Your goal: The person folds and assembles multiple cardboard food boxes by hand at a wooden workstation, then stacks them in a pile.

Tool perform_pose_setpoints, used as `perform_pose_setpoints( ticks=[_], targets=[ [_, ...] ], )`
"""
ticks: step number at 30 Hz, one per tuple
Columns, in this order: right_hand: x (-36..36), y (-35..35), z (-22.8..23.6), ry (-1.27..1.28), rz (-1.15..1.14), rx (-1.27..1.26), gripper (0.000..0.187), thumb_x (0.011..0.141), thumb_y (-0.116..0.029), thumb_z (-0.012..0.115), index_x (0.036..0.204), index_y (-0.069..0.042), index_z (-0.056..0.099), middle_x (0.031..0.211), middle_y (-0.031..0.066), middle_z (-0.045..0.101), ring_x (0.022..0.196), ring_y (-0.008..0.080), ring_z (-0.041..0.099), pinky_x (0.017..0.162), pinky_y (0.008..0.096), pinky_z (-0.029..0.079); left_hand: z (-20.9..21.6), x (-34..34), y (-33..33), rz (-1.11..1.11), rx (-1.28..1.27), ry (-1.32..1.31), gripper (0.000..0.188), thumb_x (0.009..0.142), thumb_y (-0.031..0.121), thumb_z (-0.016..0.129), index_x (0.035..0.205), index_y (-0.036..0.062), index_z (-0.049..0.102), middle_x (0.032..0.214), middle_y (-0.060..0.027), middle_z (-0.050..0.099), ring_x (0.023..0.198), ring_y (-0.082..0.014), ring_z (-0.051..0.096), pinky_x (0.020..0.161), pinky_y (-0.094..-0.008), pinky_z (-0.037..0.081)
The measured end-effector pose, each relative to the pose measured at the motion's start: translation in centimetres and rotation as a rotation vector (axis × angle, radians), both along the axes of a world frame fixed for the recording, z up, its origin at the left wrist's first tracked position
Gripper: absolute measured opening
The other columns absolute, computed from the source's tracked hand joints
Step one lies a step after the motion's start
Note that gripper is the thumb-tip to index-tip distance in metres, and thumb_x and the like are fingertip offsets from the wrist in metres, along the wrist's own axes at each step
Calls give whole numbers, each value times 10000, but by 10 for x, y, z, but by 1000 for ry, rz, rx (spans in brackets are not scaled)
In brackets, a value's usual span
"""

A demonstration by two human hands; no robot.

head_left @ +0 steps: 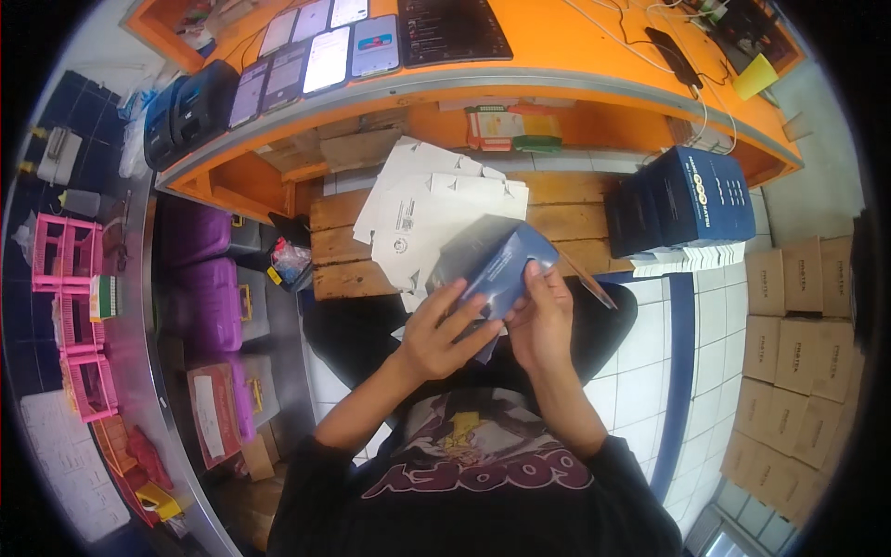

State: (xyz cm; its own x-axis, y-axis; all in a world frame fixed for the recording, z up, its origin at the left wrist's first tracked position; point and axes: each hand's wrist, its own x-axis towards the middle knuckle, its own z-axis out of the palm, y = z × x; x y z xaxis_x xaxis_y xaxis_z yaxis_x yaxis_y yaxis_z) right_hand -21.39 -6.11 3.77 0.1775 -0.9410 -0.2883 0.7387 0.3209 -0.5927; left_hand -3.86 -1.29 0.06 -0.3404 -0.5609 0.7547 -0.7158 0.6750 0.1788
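Observation:
Both hands are on a small blue cardboard box [509,265], tilted above my lap in front of a wooden bench. The fingers of my left hand [438,332] lie along its near left side. My right hand [542,320] grips the right end, its thumb on the upper face. The box's underside is hidden. Just beyond it, flat white cardboard blanks [418,218] overlap in a loose pile on the wooden bench [339,227]. More blue boxes [691,200] stand grouped at the bench's right end, with a stack of white-edged sheets [687,260] beneath them.
An orange desk [557,46] spans the far side, bearing several lit phones [327,60] and a dark tablet [455,32]. Purple cases [218,302] sit under a metal-edged counter on the left. Brown cartons [803,357] are stacked at the right.

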Motion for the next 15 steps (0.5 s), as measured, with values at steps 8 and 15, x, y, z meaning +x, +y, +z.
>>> perform_pose_setpoints(
  ticks=[8,15],
  targets=[
    [13,22,6,-2,126,13,308,1071,-282,626,1332,-152,529,1191,41,649,1037,164,688,781,332,595,18,-9,-4,165,153,72,427,855,314,796,1246,147,763,1432,-262,533,1195,-448,600,958,-488,531],
    [23,39,-5,40,104,13,236,1082,-224,599,1279,-96,601,1171,62,702,1030,148,687,875,299,575,30,-22,4,277,300,188,432,876,277,777,1288,151,745,1370,-254,545,1175,-402,559,977,-482,400]
  ],
)
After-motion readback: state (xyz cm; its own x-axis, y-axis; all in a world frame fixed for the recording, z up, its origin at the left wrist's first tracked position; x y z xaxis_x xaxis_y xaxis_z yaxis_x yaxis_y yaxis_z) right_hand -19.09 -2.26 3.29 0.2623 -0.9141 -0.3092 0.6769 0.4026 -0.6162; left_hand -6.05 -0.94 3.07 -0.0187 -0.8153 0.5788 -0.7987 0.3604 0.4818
